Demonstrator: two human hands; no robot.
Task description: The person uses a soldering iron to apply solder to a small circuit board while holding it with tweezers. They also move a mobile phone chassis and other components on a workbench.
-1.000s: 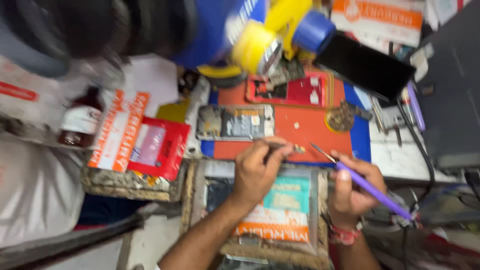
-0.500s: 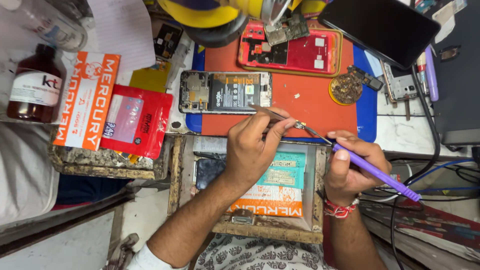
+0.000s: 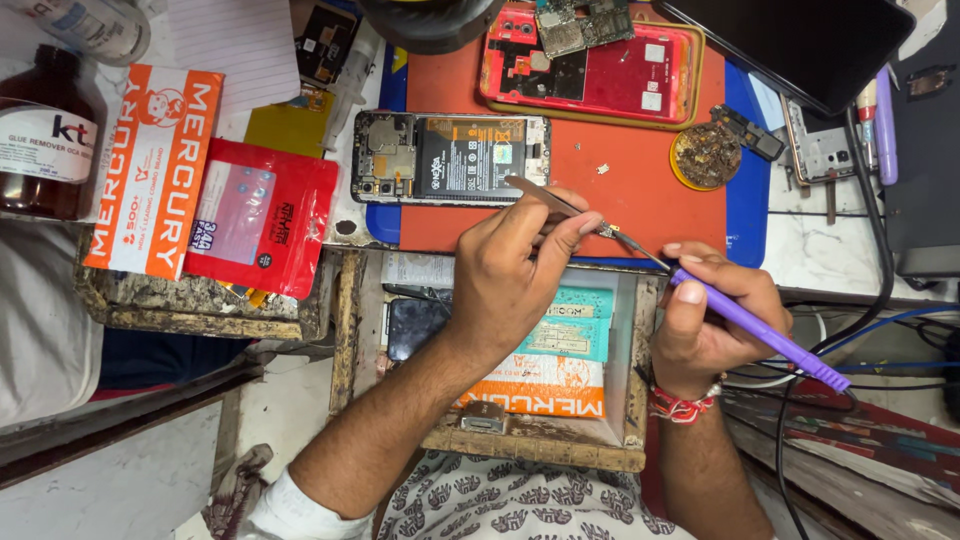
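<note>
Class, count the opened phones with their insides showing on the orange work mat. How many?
2: an opened black phone at the orange mat's left, above the left hand; an opened red phone at its top edge. Others may be hidden.

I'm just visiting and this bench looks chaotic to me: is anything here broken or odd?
Two phones lie with their backs off: a dark one showing its battery, and a red one with loose circuit boards resting on it. The wooden drawer edges look chipped and grimy. The left hand holds tweezers; the right hand a purple soldering iron.
</note>
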